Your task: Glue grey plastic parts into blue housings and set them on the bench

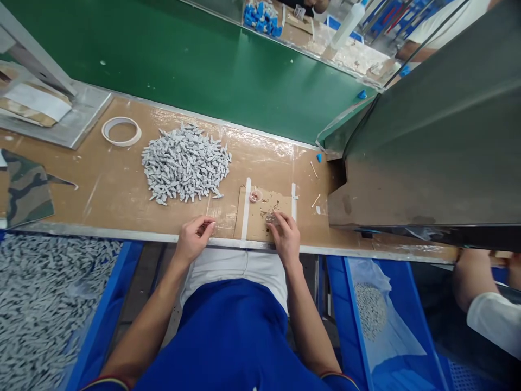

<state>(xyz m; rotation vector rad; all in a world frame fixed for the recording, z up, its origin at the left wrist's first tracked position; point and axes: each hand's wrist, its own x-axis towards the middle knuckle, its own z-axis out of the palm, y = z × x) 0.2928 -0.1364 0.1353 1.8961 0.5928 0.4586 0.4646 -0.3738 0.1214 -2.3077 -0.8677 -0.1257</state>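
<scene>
My left hand (194, 238) is at the front edge of the bench, thumb and fingertips pinched together. Whatever lies in that pinch is too small to make out. Over a piece of cardboard (253, 225) held down by white tape strips, my right hand (287, 236) has thumb and fingers closed on a small clear round dish (269, 219). A small pinkish cup (255, 195) stands on the cardboard beyond it, with dark smears around. To the left, beyond my left hand, lies a heap of small grey plastic parts (185, 163).
A tape roll (108, 133) lies at the left. Cotton swabs (313, 169) are at the right, near a dark metal housing (419, 141). Blue bins (118, 293) of grey parts flank me below the bench. Another person's arm (474, 277) is at the right.
</scene>
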